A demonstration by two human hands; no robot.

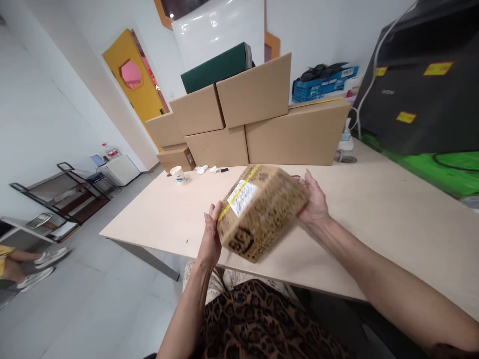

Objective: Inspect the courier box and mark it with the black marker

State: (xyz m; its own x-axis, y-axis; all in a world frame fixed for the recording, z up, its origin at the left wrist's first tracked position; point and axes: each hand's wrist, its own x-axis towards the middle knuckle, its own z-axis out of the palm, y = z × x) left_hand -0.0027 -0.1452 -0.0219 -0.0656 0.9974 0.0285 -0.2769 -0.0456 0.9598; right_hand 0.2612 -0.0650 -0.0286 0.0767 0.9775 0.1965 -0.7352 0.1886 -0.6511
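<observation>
A small printed cardboard box (275, 212) is held tilted above the front part of the table (149, 214). It bears a white label, a yellow strip and a dark round mark, and its print is smeared by motion. My left hand (211, 237) grips its left end, thumb and fingers against the side. At the right end my right hand (314, 202) holds it, with part of the fingers hidden behind the cardboard.
Plain cardboard boxes (292, 139) are stacked along the table's back, topped by a dark green box (217, 67). A paper cup (177, 174) stands at the back left, near crumpled white scraps (202, 169). A large black machine (422, 85) stands at right. Another person's legs (18, 264) show far left.
</observation>
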